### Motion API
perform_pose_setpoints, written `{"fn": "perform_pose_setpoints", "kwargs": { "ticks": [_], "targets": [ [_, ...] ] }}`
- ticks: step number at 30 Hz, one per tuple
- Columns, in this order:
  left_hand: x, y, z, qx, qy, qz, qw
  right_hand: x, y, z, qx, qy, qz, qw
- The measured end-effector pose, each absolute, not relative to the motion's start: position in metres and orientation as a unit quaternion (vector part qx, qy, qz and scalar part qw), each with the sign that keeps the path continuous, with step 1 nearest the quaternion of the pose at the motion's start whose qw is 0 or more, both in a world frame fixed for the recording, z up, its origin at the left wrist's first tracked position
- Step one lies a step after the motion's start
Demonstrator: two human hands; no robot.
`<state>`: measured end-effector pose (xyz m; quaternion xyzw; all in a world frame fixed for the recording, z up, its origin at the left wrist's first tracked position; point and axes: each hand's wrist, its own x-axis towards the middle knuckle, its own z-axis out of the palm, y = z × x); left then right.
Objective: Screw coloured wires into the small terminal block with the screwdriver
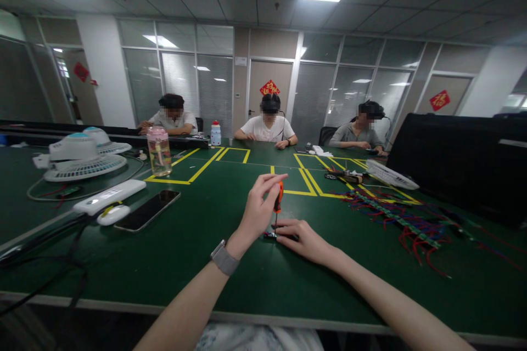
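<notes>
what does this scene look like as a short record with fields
left hand: grip closed on an orange screwdriver, held upright
right hand: flat on the green table, pinning a small part under the screwdriver tip
left of hands: phone, white power strip, bottle, fans
right of hands: wire bundle
far side: three seated people

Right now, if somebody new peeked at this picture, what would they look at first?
Probably the left hand in the middle, holding a small orange screwdriver upright over a tiny part that the right hand steadies on the green table. Next, the tangle of red and blue wires to the right, and the white fans far left.
</notes>
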<state>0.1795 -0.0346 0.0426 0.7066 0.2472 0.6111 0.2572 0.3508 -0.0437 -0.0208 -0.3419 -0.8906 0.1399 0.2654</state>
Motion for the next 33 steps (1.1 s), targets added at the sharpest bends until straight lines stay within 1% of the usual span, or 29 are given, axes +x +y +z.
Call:
{"fn": "perform_pose_setpoints", "kwargs": {
  "ticks": [3, 5, 10, 13, 19, 23, 26, 28, 31, 33],
  "targets": [
    [0.1801, -0.033, 0.0419, 0.687, 0.231, 0.614, 0.313, 0.351, -0.0432, -0.0214, -0.34, -0.89, 0.145, 0.268],
    [0.1802, -0.032, 0.0415, 0.676, 0.236, 0.618, 0.324, 0.3511, -0.0428, -0.0224, -0.344, -0.889, 0.145, 0.267],
    [0.1796, -0.0335, 0.0415, 0.692, 0.261, 0.628, 0.243, 0.3504, -0.0421, -0.0258, -0.347, -0.885, 0.141, 0.276],
    [0.1795, -0.0359, 0.0423, 0.702, 0.27, 0.624, 0.212, 0.3495, -0.0416, -0.0269, -0.348, -0.883, 0.142, 0.28],
    [0.1803, -0.0366, 0.0426, 0.702, 0.236, 0.615, 0.269, 0.351, -0.0377, -0.0287, -0.37, -0.856, 0.197, 0.303],
    [0.1792, -0.0384, 0.0431, 0.704, 0.26, 0.626, 0.21, 0.3538, -0.035, -0.0306, -0.382, -0.834, 0.241, 0.317],
    [0.1775, -0.0396, 0.0443, 0.707, 0.269, 0.627, 0.185, 0.3548, -0.0347, -0.0305, -0.38, -0.835, 0.244, 0.313],
    [0.1775, -0.0392, 0.0446, 0.706, 0.249, 0.624, 0.224, 0.3548, -0.0352, -0.0298, -0.378, -0.841, 0.235, 0.309],
    [0.1798, -0.038, 0.0437, 0.693, 0.216, 0.611, 0.316, 0.3539, -0.0361, -0.0287, -0.373, -0.847, 0.22, 0.307],
    [0.1813, -0.0376, 0.0428, 0.693, 0.22, 0.61, 0.314, 0.3532, -0.0364, -0.0286, -0.367, -0.854, 0.208, 0.306]
  ]
}}
